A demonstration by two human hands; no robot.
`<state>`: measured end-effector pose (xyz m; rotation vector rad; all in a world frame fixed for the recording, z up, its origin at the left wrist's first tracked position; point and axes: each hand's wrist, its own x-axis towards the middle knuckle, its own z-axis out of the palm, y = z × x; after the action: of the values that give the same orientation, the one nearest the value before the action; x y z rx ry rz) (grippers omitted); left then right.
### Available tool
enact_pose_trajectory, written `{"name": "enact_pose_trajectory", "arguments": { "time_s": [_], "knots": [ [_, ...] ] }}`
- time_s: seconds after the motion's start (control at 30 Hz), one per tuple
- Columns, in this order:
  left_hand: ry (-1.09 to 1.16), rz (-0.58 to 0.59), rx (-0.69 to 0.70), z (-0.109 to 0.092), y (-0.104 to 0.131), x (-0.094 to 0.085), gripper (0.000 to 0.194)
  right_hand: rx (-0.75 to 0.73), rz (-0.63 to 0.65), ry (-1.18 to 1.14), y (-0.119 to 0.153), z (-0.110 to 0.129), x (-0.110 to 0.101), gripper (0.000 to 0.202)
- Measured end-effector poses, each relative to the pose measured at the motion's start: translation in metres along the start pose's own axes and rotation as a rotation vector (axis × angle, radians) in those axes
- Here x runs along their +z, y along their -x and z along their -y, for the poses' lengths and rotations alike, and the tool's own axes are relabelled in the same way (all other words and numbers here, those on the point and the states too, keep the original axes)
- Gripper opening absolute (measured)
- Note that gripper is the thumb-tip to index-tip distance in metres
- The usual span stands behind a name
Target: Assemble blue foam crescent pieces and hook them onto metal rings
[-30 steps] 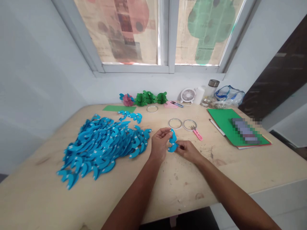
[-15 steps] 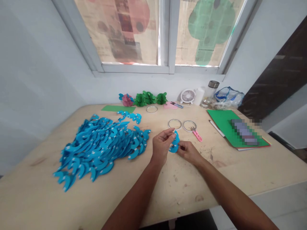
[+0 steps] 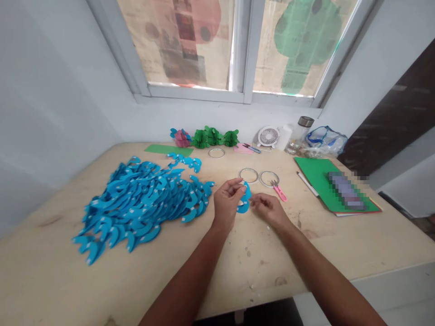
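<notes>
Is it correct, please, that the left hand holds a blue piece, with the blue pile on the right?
Not quite: the head view shows the blue pile on the left; the left hand does hold a blue piece.

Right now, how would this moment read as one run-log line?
left hand: pinching blue piece | right hand: beside it, contact unclear | blue pile: left of both hands

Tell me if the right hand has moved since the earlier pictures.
Yes: the right hand has shifted slightly closer to the unmoved pink snips.
</notes>
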<state>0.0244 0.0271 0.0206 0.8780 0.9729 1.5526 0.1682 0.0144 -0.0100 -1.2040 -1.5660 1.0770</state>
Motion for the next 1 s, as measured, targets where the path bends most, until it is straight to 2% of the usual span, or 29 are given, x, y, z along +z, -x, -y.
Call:
{"name": "enact_pose_trajectory", "arguments": {
  "time_s": [0.07,0.13,0.33,0.7,1.0],
  "knots": [
    [-0.057,0.024,0.029,-0.002,0.002,0.001,0.024,0.007,-0.131,-0.013,-0.001,0.001,-0.002,0.022],
    [-0.126,0.057,0.09,-0.004,0.005,0.002,0.019,0.008,-0.174,-0.026,-0.002,0.003,-0.003,0.024],
    [-0.3,0.122,0.227,-0.001,0.009,0.003,0.015,-0.035,-0.171,-0.077,-0.001,0.005,-0.001,0.022],
    [-0.366,0.159,0.212,0.006,0.012,0.004,0.018,-0.018,-0.245,-0.057,-0.003,0.0,0.0,0.026],
    [-0.462,0.209,0.283,0.009,0.012,0.004,0.02,-0.043,-0.269,-0.111,-0.003,0.007,0.001,0.024]
  ]
}}
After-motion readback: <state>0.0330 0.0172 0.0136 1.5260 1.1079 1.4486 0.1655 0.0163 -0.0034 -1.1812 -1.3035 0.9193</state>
